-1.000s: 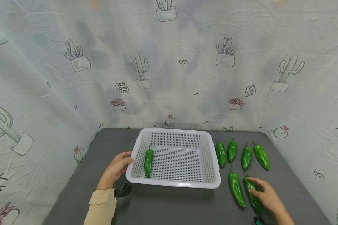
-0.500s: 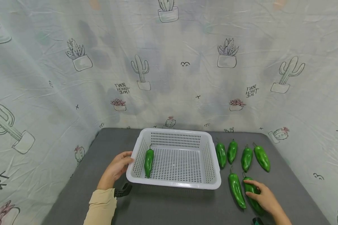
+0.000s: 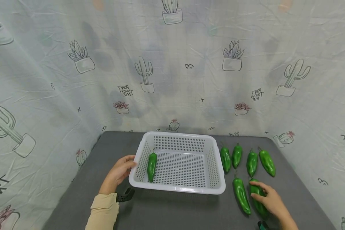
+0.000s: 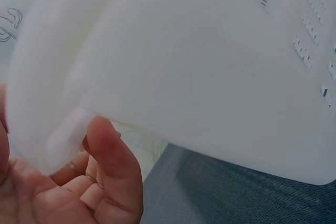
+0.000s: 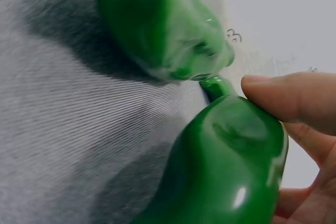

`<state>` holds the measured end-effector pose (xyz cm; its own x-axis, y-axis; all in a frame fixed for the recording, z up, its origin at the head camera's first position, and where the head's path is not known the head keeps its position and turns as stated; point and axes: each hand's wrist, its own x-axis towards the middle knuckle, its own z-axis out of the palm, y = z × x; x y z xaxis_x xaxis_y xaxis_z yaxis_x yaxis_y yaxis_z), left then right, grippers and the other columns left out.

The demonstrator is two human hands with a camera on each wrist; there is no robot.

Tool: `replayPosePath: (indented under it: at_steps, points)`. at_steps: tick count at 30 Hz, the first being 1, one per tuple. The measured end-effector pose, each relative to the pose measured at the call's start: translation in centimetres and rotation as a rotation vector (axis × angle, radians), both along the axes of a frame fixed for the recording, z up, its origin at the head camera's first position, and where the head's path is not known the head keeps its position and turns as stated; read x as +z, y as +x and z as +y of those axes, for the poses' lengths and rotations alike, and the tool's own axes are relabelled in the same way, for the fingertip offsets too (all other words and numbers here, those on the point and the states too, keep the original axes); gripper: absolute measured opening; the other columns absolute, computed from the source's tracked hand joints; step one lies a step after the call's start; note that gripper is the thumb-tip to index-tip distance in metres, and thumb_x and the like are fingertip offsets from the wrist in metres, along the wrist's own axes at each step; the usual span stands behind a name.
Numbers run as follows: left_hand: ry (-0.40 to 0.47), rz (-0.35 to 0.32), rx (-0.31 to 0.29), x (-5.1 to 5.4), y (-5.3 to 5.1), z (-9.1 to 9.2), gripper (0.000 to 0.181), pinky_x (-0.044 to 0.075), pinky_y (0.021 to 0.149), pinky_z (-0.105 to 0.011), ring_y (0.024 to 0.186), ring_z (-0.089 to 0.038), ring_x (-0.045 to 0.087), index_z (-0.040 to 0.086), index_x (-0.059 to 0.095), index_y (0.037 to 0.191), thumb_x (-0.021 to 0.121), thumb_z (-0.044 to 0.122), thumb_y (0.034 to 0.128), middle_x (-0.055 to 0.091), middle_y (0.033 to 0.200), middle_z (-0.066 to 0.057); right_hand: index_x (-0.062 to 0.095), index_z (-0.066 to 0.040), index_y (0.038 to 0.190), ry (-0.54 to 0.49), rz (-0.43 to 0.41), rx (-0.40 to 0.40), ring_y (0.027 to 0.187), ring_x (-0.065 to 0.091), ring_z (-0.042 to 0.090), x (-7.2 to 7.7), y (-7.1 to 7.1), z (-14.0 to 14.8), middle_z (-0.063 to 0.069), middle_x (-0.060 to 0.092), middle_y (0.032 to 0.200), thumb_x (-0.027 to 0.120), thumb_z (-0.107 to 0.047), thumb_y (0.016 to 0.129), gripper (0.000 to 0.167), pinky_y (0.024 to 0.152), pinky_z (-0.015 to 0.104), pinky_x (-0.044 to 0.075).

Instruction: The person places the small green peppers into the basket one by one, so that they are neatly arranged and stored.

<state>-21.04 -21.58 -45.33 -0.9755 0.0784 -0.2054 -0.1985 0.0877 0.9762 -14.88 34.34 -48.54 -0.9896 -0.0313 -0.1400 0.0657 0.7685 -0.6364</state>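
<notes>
A white plastic basket (image 3: 176, 189) with slotted walls stands at the middle of the table, one green chili pepper (image 3: 151, 166) lying inside at its left. My left hand (image 3: 121, 170) grips the basket's left rim; the left wrist view shows the fingers (image 4: 113, 148) curled under its edge. At the right, my right hand (image 3: 268, 199) pinches another green pepper (image 3: 258, 201) between thumb and fingers. In the right wrist view this pepper (image 5: 231, 166) fills the lower middle, its lower end cut off by the frame. A long pepper (image 3: 241, 195) lies just left of it.
Several more green peppers (image 3: 251, 163) lie in a row behind the right hand, the leftmost (image 3: 225, 159) close to the basket's right wall. A grey cloth covers the table (image 3: 166, 210). A printed curtain (image 3: 187, 83) hangs behind and at both sides.
The pepper under my right hand has shifted slightly, its stem end tilting a little to the right. My left hand and the basket stay where they were.
</notes>
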Motion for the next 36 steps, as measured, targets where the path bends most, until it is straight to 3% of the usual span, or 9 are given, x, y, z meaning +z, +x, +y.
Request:
replayPosePath:
  at_steps: [5,14,21,36]
  points:
    - [-0.009,0.005,0.005,-0.1,0.0,0.0,0.056,0.052,0.078,-0.040,0.104,-0.031,0.062,-0.010,0.032,0.138,0.051,0.003,0.0877,0.048,0.130,-0.032,0.048,-0.005,0.138,-0.038,-0.034,-0.021,0.120,0.038,0.057,1.0,-0.1,-0.2,0.033,0.035,0.142,0.065,-0.033,0.088,0.059,0.081,0.056,0.044]
    - [-0.004,0.005,-0.002,-0.1,-0.1,-0.2,0.054,0.052,0.078,-0.040,0.102,-0.030,0.062,-0.009,0.033,0.138,0.051,0.005,0.0882,0.049,0.130,-0.031,0.045,-0.011,0.141,-0.060,-0.012,-0.042,0.123,0.036,0.053,2.9,-1.3,-1.6,0.030,0.033,0.146,0.062,-0.039,0.089,0.061,0.082,0.057,0.043]
    - [0.007,0.001,-0.008,0.0,0.0,-0.1,0.055,0.052,0.078,-0.040,0.103,-0.031,0.062,-0.009,0.032,0.138,0.051,0.005,0.0889,0.047,0.131,-0.033,0.047,-0.012,0.139,-0.108,0.105,-0.023,0.123,0.037,0.050,4.2,-2.0,-3.4,0.027,0.036,0.145,0.062,-0.037,0.090,0.057,0.084,0.060,0.042]
    - [0.011,0.011,-0.001,0.0,0.1,0.0,0.054,0.052,0.077,-0.041,0.105,-0.033,0.061,-0.010,0.032,0.137,0.051,0.003,0.0877,0.047,0.130,-0.033,0.045,-0.014,0.140,-0.250,0.166,0.018,0.127,0.032,0.043,7.8,-4.6,-7.7,0.022,0.028,0.151,0.060,-0.033,0.093,0.053,0.089,0.058,0.037]
